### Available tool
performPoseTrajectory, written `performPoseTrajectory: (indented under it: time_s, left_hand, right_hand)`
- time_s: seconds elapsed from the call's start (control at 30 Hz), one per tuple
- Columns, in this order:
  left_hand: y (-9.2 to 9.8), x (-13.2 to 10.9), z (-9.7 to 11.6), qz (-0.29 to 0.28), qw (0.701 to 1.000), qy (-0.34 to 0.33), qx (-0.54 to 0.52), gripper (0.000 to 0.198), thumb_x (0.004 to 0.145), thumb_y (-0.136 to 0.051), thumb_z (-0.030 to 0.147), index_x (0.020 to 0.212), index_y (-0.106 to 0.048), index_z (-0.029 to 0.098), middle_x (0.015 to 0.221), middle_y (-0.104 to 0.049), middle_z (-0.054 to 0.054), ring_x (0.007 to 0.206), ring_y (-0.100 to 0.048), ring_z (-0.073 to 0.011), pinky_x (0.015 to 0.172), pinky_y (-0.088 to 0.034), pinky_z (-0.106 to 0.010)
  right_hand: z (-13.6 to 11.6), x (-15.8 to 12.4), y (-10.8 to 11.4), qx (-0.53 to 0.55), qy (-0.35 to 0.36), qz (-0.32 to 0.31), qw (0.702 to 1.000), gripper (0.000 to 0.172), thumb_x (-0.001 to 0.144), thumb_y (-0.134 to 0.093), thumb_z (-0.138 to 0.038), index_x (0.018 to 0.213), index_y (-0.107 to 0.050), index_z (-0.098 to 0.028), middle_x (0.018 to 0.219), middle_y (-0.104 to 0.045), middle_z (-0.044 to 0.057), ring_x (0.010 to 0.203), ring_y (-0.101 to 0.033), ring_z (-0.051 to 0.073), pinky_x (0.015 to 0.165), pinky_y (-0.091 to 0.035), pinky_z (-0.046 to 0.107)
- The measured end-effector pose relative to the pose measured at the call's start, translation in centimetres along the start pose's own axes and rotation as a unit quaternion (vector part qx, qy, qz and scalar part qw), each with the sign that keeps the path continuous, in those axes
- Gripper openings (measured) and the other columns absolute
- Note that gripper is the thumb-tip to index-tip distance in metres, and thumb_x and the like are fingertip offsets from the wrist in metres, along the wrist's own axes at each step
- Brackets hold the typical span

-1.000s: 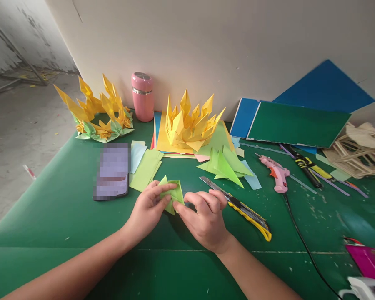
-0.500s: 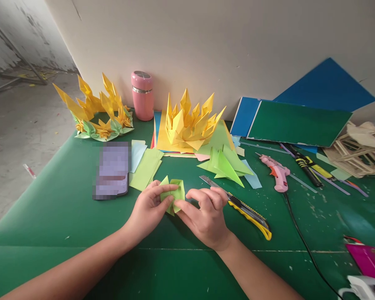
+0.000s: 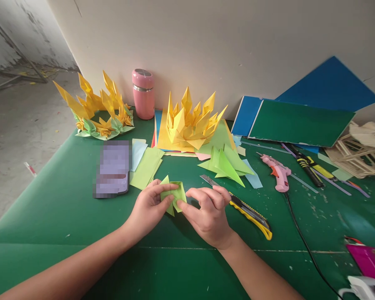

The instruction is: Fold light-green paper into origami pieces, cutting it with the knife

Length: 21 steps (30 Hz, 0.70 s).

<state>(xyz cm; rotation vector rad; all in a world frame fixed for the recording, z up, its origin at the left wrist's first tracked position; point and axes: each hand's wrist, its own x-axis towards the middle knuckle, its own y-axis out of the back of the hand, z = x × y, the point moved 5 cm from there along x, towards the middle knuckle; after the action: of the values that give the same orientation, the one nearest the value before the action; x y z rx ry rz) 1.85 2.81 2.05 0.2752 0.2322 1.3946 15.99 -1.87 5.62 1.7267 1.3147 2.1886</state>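
Dark green mat covers the table (image 3: 65, 216), scuffed w/ pale flecks on the right, plain off-white wall behind. Near the front edge, centre, a small folded light-green paper piece (image 3: 176, 192) sits between both hands, held just above the mat. It's matte, crisp-creased, w/ layered flaps: a squarish body plus narrow pointed tips. Long axis runs approx. near-to-far, one tip aimed at the wall & slightly left, another aimed back at the person. Left hand (image 3: 148, 208) pinches it, index laid over the top, thumb pressed on the near side. Right hand (image 3: 208, 214) grips its right edge w/ thumb tip, other fingers curled loosely above. Just right of that hand lies a yellow-black utility knife (image 3: 251, 216), angled. Further back: more pointed green folds (image 3: 226, 163), a spiky yellow paper crown (image 3: 190, 123), a pink bottle (image 3: 143, 94), a pink glue gun (image 3: 278, 171).
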Motion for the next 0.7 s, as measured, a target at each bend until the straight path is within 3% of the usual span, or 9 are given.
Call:
performPoseTrajectory:
  time_s: [0.27, 0.37, 0.43, 0.5, 0.6, 0.7]
  left_hand:
    - [-0.2, -0.1, -0.3, 0.005, 1.0, 0.001, 0.006, 0.024, 0.072, -0.06, 0.029, 0.089, -0.076, 0.023, 0.068, -0.052, -0.002, 0.074, -0.05, -0.0203, 0.071, -0.045, -0.034]
    - [-0.2, -0.1, -0.4, 0.005, 1.0, -0.006, -0.016, 0.025, 0.072, -0.06, 0.026, 0.092, -0.075, 0.022, 0.071, -0.051, -0.001, 0.075, -0.051, -0.0194, 0.069, -0.046, -0.032]
    - [-0.2, -0.2, -0.4, 0.008, 0.999, -0.005, -0.042, 0.026, 0.071, -0.062, 0.024, 0.095, -0.073, 0.022, 0.075, -0.051, -0.001, 0.074, -0.052, -0.018, 0.066, -0.046, -0.029]
    - [-0.3, -0.2, -0.4, 0.01, 0.998, 0.0, -0.066, 0.027, 0.071, -0.063, 0.024, 0.097, -0.072, 0.022, 0.078, -0.05, -0.001, 0.072, -0.052, -0.0164, 0.062, -0.046, -0.027]
    - [-0.6, -0.4, -0.3, -0.001, 0.993, 0.004, -0.116, 0.027, 0.072, -0.063, 0.023, 0.098, -0.07, 0.022, 0.085, -0.055, -0.002, 0.073, -0.055, -0.0157, 0.061, -0.048, -0.026]
    - [-0.9, -0.5, -0.2, -0.011, 0.986, 0.026, -0.163, 0.027, 0.071, -0.065, 0.023, 0.098, -0.067, 0.02, 0.091, -0.063, -0.004, 0.074, -0.059, -0.0158, 0.064, -0.051, -0.027]
  right_hand:
    - [-0.2, 0.0, -0.1, 0.026, 0.002, -0.006, 1.0, 0.019, 0.085, -0.063, -0.013, 0.072, -0.062, -0.028, 0.084, -0.065, -0.002, 0.087, -0.049, 0.017, 0.09, -0.028, 0.039]
    - [0.6, -0.1, -0.2, 0.098, -0.052, -0.026, 0.993, 0.012, 0.087, -0.062, -0.029, 0.076, -0.06, -0.027, 0.091, -0.062, 0.002, 0.092, -0.049, 0.02, 0.09, -0.033, 0.039]
    - [1.6, -0.3, -0.5, 0.191, -0.126, -0.041, 0.973, 0.019, 0.09, -0.055, -0.045, 0.092, -0.06, -0.027, 0.099, -0.059, 0.005, 0.098, -0.05, 0.022, 0.088, -0.039, 0.04]
    - [2.6, -0.6, -1.1, 0.281, -0.203, -0.057, 0.936, 0.028, 0.094, -0.045, -0.047, 0.105, -0.055, -0.024, 0.101, -0.059, 0.007, 0.099, -0.053, 0.022, 0.085, -0.044, 0.038]
    - [3.3, -0.8, -2.2, 0.357, -0.258, -0.101, 0.892, 0.026, 0.098, -0.037, -0.037, 0.092, -0.057, -0.022, 0.088, -0.062, 0.005, 0.087, -0.057, 0.019, 0.077, -0.046, 0.034]
    - [3.1, -0.8, -2.9, 0.383, -0.263, -0.144, 0.873, 0.029, 0.096, -0.043, -0.038, 0.077, -0.057, -0.021, 0.078, -0.062, 0.003, 0.078, -0.056, 0.019, 0.069, -0.046, 0.032]
